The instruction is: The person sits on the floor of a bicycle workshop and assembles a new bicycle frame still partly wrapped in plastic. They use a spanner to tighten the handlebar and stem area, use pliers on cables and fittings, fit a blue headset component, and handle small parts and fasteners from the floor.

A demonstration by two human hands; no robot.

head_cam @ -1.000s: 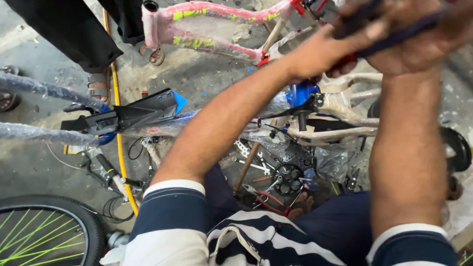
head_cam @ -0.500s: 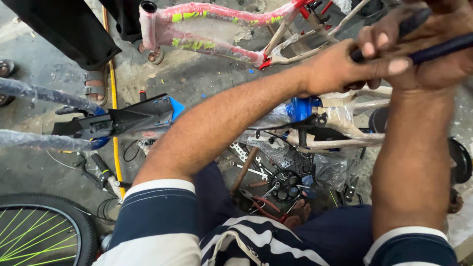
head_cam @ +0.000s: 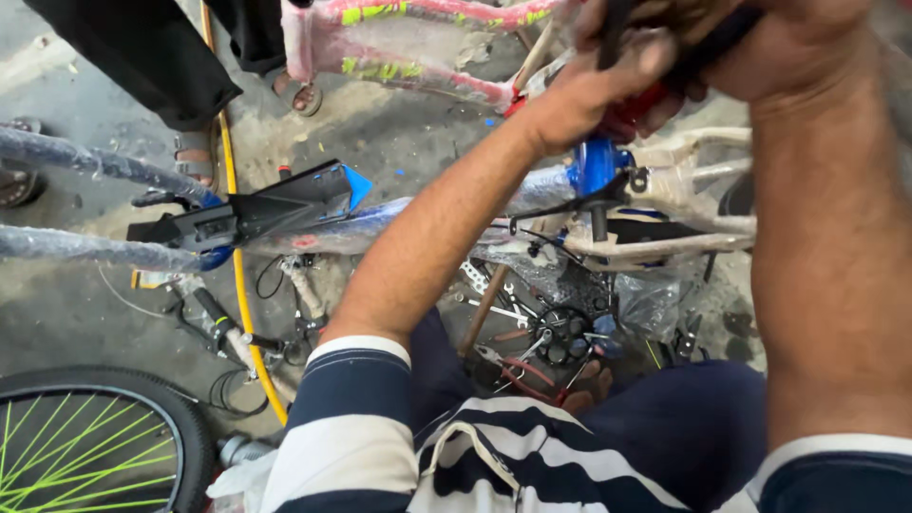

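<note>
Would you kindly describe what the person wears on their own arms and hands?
Both forearms are bare. The left hand and right hand wear no gloves. Short sleeves, navy with broad white stripes, end above the elbows. No watch or ring shows.

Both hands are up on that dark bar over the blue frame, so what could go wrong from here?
1. Left hand and right hand crowd together on the bar; a slip might pinch fingers against the blue frame.
2. Loose tools lie directly below; anything dropped could be lost among them.
3. A bystander's sandalled foot stands by the pink frame, close enough to be knocked.
</note>
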